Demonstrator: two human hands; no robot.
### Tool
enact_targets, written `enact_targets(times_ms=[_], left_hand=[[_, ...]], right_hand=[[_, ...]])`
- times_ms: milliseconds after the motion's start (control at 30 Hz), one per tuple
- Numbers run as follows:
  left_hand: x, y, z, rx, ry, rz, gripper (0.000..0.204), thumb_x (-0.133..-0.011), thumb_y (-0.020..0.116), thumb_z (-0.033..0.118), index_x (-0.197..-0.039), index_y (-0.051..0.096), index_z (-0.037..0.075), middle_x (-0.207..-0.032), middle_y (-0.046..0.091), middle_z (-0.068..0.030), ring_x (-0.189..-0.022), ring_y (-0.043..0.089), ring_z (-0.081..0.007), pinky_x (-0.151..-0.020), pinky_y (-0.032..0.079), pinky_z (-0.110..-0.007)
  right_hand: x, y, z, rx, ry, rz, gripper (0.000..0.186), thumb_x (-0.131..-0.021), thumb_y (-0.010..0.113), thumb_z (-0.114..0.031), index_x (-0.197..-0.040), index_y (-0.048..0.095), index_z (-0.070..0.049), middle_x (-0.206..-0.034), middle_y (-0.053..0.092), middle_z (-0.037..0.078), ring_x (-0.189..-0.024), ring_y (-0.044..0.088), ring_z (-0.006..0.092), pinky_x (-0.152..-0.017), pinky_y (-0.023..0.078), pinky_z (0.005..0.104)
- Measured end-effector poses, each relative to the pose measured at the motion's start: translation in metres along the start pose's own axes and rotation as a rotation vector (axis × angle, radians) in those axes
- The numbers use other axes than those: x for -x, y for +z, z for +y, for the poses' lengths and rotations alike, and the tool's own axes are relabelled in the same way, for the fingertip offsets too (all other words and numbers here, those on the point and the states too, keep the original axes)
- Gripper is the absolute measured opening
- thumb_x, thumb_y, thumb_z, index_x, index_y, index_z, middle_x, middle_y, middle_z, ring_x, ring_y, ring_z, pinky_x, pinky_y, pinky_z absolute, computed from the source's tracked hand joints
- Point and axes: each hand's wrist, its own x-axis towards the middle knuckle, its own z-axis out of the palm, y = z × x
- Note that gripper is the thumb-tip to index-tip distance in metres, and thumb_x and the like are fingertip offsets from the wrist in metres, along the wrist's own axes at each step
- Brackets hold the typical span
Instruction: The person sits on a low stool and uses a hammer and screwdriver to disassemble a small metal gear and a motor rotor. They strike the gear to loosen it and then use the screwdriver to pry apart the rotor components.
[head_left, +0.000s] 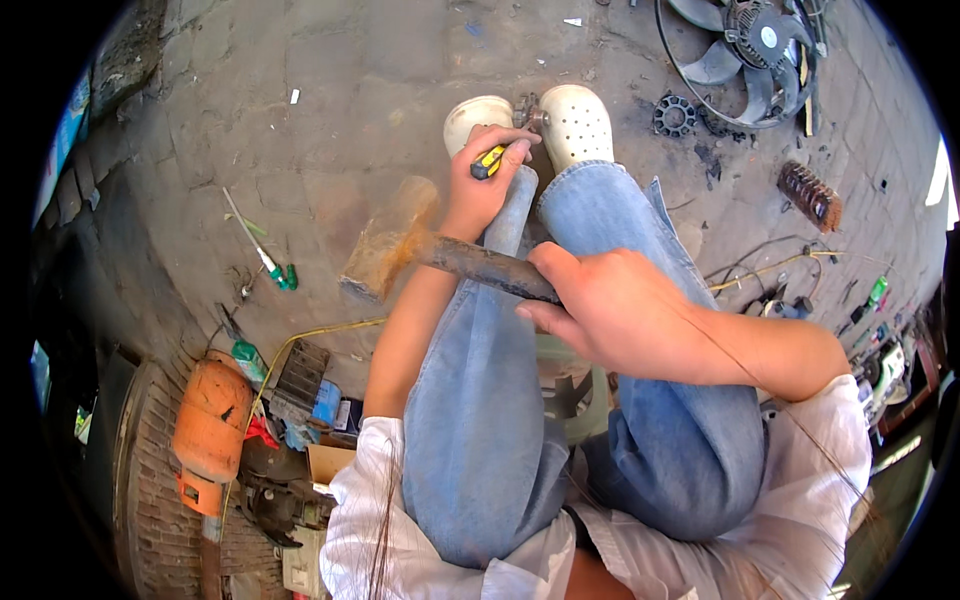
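Right grip (615, 300) clenched on hammer (470, 263), head (388, 243) leftward, left grip (474, 192) holding yellow-black handle (487, 163)

Your two hands, right hand (610, 300) and left hand (474, 190), hold one hammer (480, 265) and one yellow-and-black handle (487, 163) respectively. Just beyond your left hand, you see two white clogs (577, 125). Ahead and to the right of your right hand: one fan (765, 38), one brown brush (810, 196). Left of and behind your left hand: one orange cylinder (212, 415).

The 2 hands (620, 310) are clenched, left arm (411, 320) extended forward, right elbow (822, 360) bent.
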Motion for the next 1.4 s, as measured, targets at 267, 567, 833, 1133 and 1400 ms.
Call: enact_targets(times_ms=[267, 567, 833, 1133, 1400], left_hand=[[0.003, 0.001, 0.005, 0.027, -0.027, 0.010, 0.013, -0.092, 0.064, 0.012, -0.100, 0.071, 0.004, -0.092, 0.065, -0.0053, -0.088, 0.056, -0.0153, -0.081, 0.044, -0.029], [0.005, 0.028, 0.013, -0.428, 0.228, -0.135, 0.018, -0.080, 0.073, 0.007, -0.098, 0.071, 0.008, -0.086, 0.065, -0.0041, -0.082, 0.052, -0.0234, -0.075, 0.044, -0.035], [0.004, 0.043, 0.013, -0.625, 0.385, -0.213, 0.010, -0.075, 0.072, 0.013, -0.082, 0.065, 0.009, -0.074, 0.053, -0.0042, -0.076, 0.049, -0.0250, -0.066, 0.043, -0.038], [0.010, 0.030, 0.054, -0.484, 0.461, -0.216, 0.023, -0.072, 0.077, 0.020, -0.075, 0.057, 0.009, -0.067, 0.055, -0.0036, -0.066, 0.047, -0.0217, -0.055, 0.039, -0.035], [0.016, 0.013, 0.035, -0.404, 0.345, -0.123, 0.017, -0.067, 0.075, 0.006, -0.083, 0.067, 0.007, -0.078, 0.063, -0.0040, -0.076, 0.052, -0.0242, -0.066, 0.047, -0.034]], right_hand=[[0.001, -0.003, 0.000, -0.049, -0.069, 0.042, 0.035, -0.093, 0.061, -0.030, -0.092, 0.049, 0.002, -0.062, 0.060, 0.019, -0.060, 0.062, 0.0410, -0.056, 0.050, 0.0487], [0.001, -0.001, 0.001, -0.036, -0.042, 0.008, 0.034, -0.092, 0.062, -0.029, -0.090, 0.051, 0.003, -0.062, 0.061, 0.018, -0.059, 0.064, 0.0386, -0.055, 0.053, 0.0471], [-0.002, 0.002, 0.004, -0.043, -0.041, 0.075, 0.035, -0.091, 0.063, -0.029, -0.090, 0.052, 0.005, -0.062, 0.061, 0.019, -0.058, 0.065, 0.0372, -0.053, 0.053, 0.0455], [-0.004, 0.002, 0.002, 0.011, -0.062, 0.115, 0.036, -0.091, 0.064, -0.030, -0.089, 0.051, 0.003, -0.062, 0.060, 0.017, -0.057, 0.064, 0.0364, -0.051, 0.052, 0.0443], [-0.005, 0.003, 0.002, -0.026, 0.007, 0.045, 0.036, -0.091, 0.064, -0.030, -0.093, 0.050, 0.003, -0.063, 0.060, 0.017, -0.059, 0.064, 0.0380, -0.054, 0.052, 0.0460]])
